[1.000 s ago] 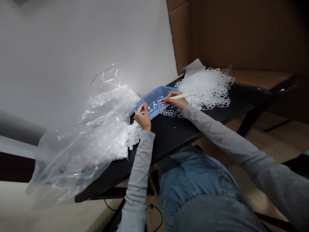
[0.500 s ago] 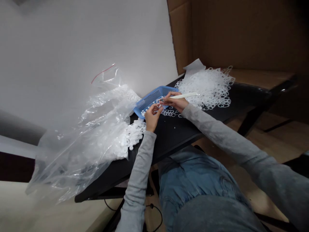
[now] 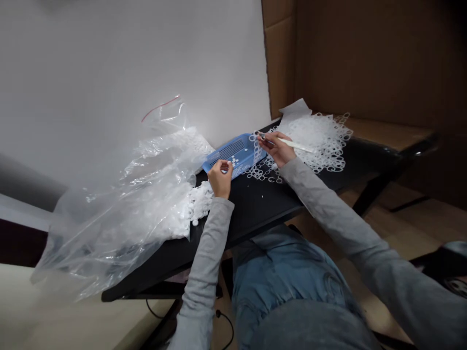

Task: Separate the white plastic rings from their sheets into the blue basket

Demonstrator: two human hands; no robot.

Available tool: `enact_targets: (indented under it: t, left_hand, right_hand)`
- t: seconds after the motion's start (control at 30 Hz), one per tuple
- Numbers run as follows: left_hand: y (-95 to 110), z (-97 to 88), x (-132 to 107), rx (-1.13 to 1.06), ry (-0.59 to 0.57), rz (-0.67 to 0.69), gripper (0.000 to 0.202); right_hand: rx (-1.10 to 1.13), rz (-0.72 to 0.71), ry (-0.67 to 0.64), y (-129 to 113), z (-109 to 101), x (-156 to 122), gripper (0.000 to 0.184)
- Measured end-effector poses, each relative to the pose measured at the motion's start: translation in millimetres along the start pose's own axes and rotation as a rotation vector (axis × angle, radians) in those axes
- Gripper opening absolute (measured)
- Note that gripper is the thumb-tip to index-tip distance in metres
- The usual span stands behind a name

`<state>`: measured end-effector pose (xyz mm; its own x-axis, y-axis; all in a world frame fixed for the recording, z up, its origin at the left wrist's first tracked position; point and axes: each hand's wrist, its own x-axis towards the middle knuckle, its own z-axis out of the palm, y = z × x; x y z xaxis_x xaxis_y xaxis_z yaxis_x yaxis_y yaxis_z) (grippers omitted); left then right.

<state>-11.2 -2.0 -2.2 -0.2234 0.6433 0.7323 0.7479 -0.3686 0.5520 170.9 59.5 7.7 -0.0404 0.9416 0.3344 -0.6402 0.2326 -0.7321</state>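
My left hand (image 3: 220, 181) is closed in a pinch over the near left edge of the blue basket (image 3: 215, 156). A small white piece seems to show at its fingertips, too small to make out surely. My right hand (image 3: 280, 149) grips a slim white-handled tool (image 3: 297, 145), whose thin tip points left above the basket's right end. A string of linked white rings (image 3: 256, 154) hangs by that hand's fingertips along the basket's end and down to the table. Several small white discs (image 3: 234, 160) lie inside the basket.
At left, a large clear plastic bag (image 3: 146, 194) full of white pieces lies open, with some pieces (image 3: 200, 201) spilled onto the black table (image 3: 251, 204). A big pile of white rings (image 3: 321, 136) covers the right side. Cardboard (image 3: 350, 58) stands behind; a wall is at back left.
My hands have moved apart: the left back toward the basket's left edge, the right up and to the right. The rings that were between both hands now hang at the right hand.
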Motion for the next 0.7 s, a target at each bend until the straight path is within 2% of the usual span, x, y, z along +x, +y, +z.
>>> enact_targets:
  t: [0.13, 0.2, 0.27, 0.37, 0.47, 0.53, 0.6, 0.63, 0.67, 0.7]
  left_hand:
    - [-17, -11.2, 12, 0.089, 0.070, -0.038, 0.012]
    - [-21, -19.1, 18, 0.116, 0.106, -0.053, 0.020]
    - [-19, -31.1, 21, 0.121, 0.126, -0.047, 0.026]
    - [-10, -56.2, 14, 0.056, 0.107, 0.004, 0.023]
    - [-5, -79.2, -4, 0.047, -0.019, 0.013, 0.021]
    - [-7, -85.8, -16, 0.113, -0.206, 0.026, 0.021]
    - [-12, -83.6, -25, 0.241, -0.389, 0.081, 0.019]
    - [-14, -79.9, -28, 0.339, -0.450, 0.107, 0.019]
    - [-17, -75.4, -30, 0.444, -0.500, 0.133, 0.020]
    - [-18, -70.5, -31, 0.548, -0.544, 0.160, 0.022]
  right_hand:
    - [-0.050, -0.106, 0.032, -10, -15, 17, 0.021]
    - [-0.028, -0.177, 0.058, -19, -30, 35, 0.021]
    - [-0.005, -0.251, 0.103, -32, -45, 58, 0.022]
    - [0.003, -0.355, 0.105, -58, -65, 90, 0.020]
    - [-0.179, -0.311, 0.058, -79, -74, 108, 0.023]
    - [-0.406, -0.198, -0.015, -85, -77, 112, 0.014]
    - [-0.732, -0.027, -0.107, -86, -80, 114, 0.008]
    - [-0.925, 0.027, -0.159, -86, -81, 114, 0.012]
    - [-1.116, 0.042, -0.210, -85, -82, 115, 0.017]
    - [-1.283, -0.002, -0.250, -84, -84, 115, 0.020]
